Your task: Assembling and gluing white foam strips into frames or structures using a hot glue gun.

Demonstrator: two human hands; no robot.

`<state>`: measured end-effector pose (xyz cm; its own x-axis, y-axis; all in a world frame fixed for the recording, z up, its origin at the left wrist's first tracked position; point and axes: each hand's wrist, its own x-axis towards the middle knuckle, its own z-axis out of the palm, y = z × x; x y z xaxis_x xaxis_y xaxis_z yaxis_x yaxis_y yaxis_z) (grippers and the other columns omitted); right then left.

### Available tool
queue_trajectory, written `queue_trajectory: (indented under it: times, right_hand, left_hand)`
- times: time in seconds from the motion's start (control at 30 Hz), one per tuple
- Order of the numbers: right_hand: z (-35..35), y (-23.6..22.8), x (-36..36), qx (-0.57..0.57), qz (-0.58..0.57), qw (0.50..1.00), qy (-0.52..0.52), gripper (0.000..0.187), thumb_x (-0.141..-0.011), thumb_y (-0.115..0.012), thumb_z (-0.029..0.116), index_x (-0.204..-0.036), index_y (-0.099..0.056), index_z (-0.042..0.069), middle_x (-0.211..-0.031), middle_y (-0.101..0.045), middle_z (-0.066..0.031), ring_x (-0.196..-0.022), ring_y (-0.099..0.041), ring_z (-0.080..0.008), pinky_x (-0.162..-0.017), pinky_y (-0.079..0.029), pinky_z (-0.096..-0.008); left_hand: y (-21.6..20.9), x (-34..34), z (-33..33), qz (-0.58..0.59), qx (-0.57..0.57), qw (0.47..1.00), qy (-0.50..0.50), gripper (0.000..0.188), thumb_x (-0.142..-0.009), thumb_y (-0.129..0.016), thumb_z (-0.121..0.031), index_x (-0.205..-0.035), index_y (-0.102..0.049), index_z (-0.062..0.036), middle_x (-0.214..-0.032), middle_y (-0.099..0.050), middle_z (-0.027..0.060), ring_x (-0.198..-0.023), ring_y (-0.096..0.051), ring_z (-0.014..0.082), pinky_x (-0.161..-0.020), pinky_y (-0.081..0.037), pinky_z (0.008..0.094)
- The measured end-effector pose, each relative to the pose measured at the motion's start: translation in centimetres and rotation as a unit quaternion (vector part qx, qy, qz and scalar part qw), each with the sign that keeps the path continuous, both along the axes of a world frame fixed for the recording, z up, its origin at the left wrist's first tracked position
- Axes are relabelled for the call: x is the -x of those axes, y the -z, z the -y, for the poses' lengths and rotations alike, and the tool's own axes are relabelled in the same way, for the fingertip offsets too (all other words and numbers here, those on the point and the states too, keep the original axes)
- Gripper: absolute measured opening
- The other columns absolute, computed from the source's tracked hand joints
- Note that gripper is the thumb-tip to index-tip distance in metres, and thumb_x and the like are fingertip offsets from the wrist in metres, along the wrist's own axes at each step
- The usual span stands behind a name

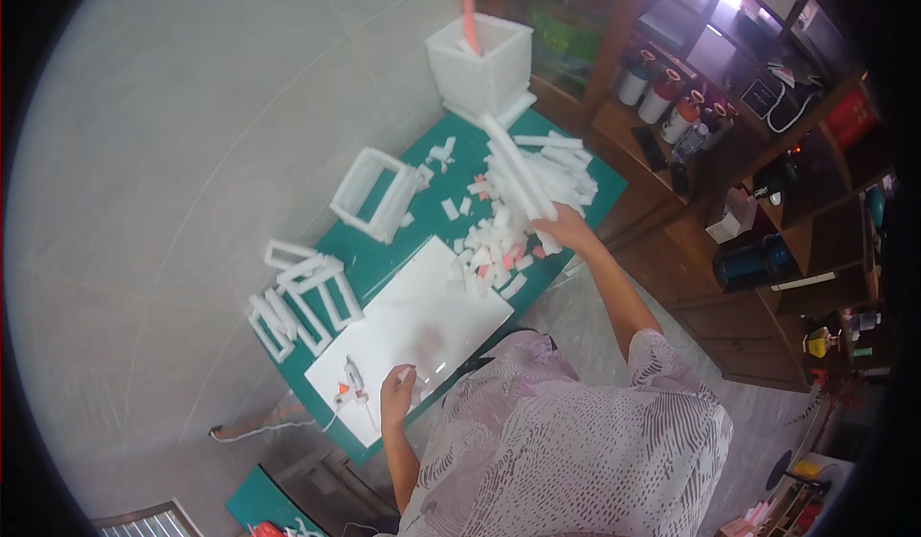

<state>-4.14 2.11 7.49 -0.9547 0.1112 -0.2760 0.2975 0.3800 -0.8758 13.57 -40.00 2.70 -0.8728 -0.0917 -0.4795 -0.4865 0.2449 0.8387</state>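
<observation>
Gripping long white foam strip (516, 167), right hand (564, 230).

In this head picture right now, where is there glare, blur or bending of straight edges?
Head view: the glossy white board shows a faint sheen near the left hand; the foam strip in the right hand looks slightly blurred; the green table edges bow, and the rim is black.

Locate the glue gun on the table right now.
Head view: the glue gun lies on the white board at the table's near-left corner, just left of the left hand.
</observation>
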Motion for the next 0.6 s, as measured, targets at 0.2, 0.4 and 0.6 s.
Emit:
queue_trajectory:
  times: [0.2,0.4,0.6]
  right_hand:
    - [-4.5,5.8,4.0,-0.111,-0.003,0.994,-0.017,0.049,-0.07,-0.068,0.033,-0.109,-0.06,0.004,-0.102,-0.062,-0.0184,-0.097,-0.058,-0.032,-0.084,-0.045,-0.0371]
    - [-8.3,4.5,7.3,-0.158,-0.062,0.985,0.041,0.044,-0.071,-0.066,0.033,-0.105,-0.061,0.005,-0.099,-0.062,-0.0185,-0.093,-0.059,-0.034,-0.082,-0.045,-0.0386]
    - [-10.5,4.8,8.1,-0.155,-0.101,0.983,-0.003,0.039,-0.071,-0.066,0.03,-0.101,-0.061,0.006,-0.097,-0.063,-0.0176,-0.091,-0.059,-0.0339,-0.08,-0.046,-0.0396]
  left_hand:
    - [-0.4,2.7,-4.5,-0.005,-0.006,0.999,0.034,0.018,-0.085,-0.059,-0.017,-0.099,-0.064,-0.006,-0.068,-0.052,-0.0006,-0.057,-0.043,0.0063,-0.05,-0.034,0.0219]
    - [0.8,3.8,-8.7,-0.009,0.001,0.999,0.042,0.019,-0.085,-0.059,-0.019,-0.098,-0.065,-0.0066,-0.066,-0.05,-0.002,-0.056,-0.038,0.0052,-0.05,-0.031,0.0216]
    - [0.0,5.0,-12.3,0.013,-0.02,0.999,0.031,0.019,-0.085,-0.06,-0.019,-0.099,-0.064,-0.007,-0.065,-0.049,-0.0026,-0.055,-0.039,0.0053,-0.05,-0.031,0.0218]
